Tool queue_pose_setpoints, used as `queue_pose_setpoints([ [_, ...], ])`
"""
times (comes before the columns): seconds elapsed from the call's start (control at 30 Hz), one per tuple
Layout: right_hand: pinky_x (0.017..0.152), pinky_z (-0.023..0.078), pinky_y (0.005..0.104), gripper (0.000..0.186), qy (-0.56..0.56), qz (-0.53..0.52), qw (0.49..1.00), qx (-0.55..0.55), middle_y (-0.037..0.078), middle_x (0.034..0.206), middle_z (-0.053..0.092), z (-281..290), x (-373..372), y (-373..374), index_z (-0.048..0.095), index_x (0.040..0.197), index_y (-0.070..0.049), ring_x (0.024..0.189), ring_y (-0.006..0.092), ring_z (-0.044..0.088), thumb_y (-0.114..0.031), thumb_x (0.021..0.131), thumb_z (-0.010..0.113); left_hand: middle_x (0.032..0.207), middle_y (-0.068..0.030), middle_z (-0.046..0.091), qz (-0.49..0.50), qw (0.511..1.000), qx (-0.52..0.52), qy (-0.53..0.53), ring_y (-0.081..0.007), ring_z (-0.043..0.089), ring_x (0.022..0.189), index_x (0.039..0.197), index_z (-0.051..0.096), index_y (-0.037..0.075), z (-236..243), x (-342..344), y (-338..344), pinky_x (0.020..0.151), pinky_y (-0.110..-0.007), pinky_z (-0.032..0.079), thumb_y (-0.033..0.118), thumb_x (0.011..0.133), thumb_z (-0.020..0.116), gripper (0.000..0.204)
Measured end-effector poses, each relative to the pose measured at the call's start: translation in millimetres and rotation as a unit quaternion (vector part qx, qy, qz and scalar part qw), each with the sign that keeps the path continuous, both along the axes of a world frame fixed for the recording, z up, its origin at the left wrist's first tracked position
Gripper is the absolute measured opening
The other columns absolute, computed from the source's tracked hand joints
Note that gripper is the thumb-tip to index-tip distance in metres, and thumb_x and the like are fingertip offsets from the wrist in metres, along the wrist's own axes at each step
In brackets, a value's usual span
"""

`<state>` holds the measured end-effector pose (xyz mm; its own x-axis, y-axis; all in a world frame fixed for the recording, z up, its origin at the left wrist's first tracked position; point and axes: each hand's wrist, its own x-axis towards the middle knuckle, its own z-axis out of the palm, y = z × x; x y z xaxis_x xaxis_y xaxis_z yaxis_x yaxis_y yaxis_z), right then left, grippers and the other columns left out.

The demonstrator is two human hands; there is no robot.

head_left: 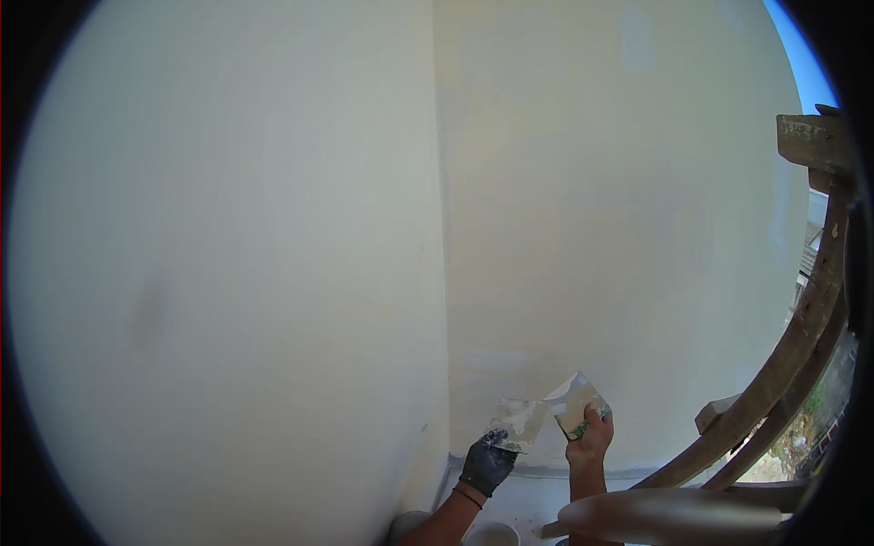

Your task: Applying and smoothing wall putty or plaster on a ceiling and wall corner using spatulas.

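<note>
My left hand (pixel 488 468), in a dark glove, is closed on a broad putty knife (pixel 521 419) whose flat blade carries patches of whitish putty. My bare right hand (pixel 592 439) grips a second putty knife (pixel 574 399), thumb pressed on its face. That one is tilted, with a corner pointing up and some whitish filler on it. The two blades come edge to edge or nearly so; whether they touch I cannot tell. Behind them is the cream wall (pixel 583 246), just right of the inside corner, with paler smoothed patches.
A second pale wall (pixel 228 255) fills the left side. Curved-looking wooden beams (pixel 792 355) run down the right, with open ground beyond. Below my hands are a pale floor (pixel 537 499) and a round whitish container (pixel 492 535). A blurred elongated object (pixel 669 516) crosses the lower right.
</note>
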<state>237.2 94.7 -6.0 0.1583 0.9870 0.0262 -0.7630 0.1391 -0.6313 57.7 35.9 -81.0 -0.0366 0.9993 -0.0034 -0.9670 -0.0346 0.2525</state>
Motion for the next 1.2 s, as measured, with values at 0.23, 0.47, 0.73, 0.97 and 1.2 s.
queue_pose_setpoints([
  [0.23, 0.098, 0.054, 0.0434, 0.04, 0.11, 0.083, 0.985, 0.103, 0.014, 0.129, 0.062, 8.8, -57.9, -2.6, 0.048, 0.14, 0.0, 0.116, 0.0284, 0.063, -0.001, 0.1, 0.05, 0.128, -0.0123, 0.066, -0.021, 0.994, 0.064, -0.084, -0.026, 0.063, 0.12, 0.133, 0.057, 0.005, -14.0, -10.8, -2.4, 0.106, -0.041, 0.05, 0.012, 0.098, 0.057, 0.036],
  [0.47, 0.099, 0.053, 0.0388, 0.048, 0.032, 0.15, 0.968, 0.198, 0.018, 0.125, 0.065, 1.2, -79.0, -36.3, 0.052, 0.138, 0.008, 0.114, 0.0263, 0.066, 0.01, 0.091, 0.046, 0.12, -0.0111, 0.068, 0.071, 0.995, 0.022, -0.068, -0.0249, 0.064, 0.112, 0.124, 0.061, 0.004, 2.1, -12.4, -15.8, 0.101, -0.041, 0.052, 0.015, 0.101, 0.054, 0.026],
  [0.73, 0.092, 0.052, 0.0348, 0.04, -0.32, 0.128, 0.914, 0.215, 0.017, 0.12, 0.067, -76.9, -40.1, -29.4, 0.057, 0.131, 0.011, 0.104, 0.021, 0.067, 0.009, 0.092, 0.049, 0.115, -0.0105, 0.068, 0.1, 0.994, 0.049, 0.018, -0.024, 0.066, 0.105, 0.119, 0.063, 0.003, 28.8, -9.1, -35.0, 0.095, -0.04, 0.054, 0.01, 0.099, 0.057, 0.022],
  [0.97, 0.104, 0.054, 0.0507, 0.031, 0.054, 0.239, 0.935, -0.255, 0.018, 0.118, 0.066, -78.0, 21.2, -13.2, 0.052, 0.126, 0.007, 0.111, 0.0327, 0.066, -0.005, 0.097, 0.051, 0.128, -0.0132, 0.067, 0.3, 0.653, 0.126, 0.684, -0.0211, 0.065, 0.117, 0.134, 0.061, 0.005, 53.1, -13.0, -36.0, 0.099, -0.034, 0.051, -0.008, 0.091, 0.053, 0.045],
  [1.2, 0.071, 0.068, 0.0331, 0.03, 0.149, 0.31, 0.902, -0.263, 0.02, 0.105, 0.067, -80.7, 45.8, -5.4, 0.054, 0.119, 0.009, 0.093, 0.0317, 0.07, -0.012, 0.097, 0.054, 0.13, -0.0108, 0.067, 0.249, 0.498, 0.209, 0.804, -0.0303, 0.059, 0.127, 0.132, 0.065, 0.011, 25.8, 1.2, -31.4, 0.112, -0.042, 0.044, -0.014, 0.077, 0.051, 0.062],
])
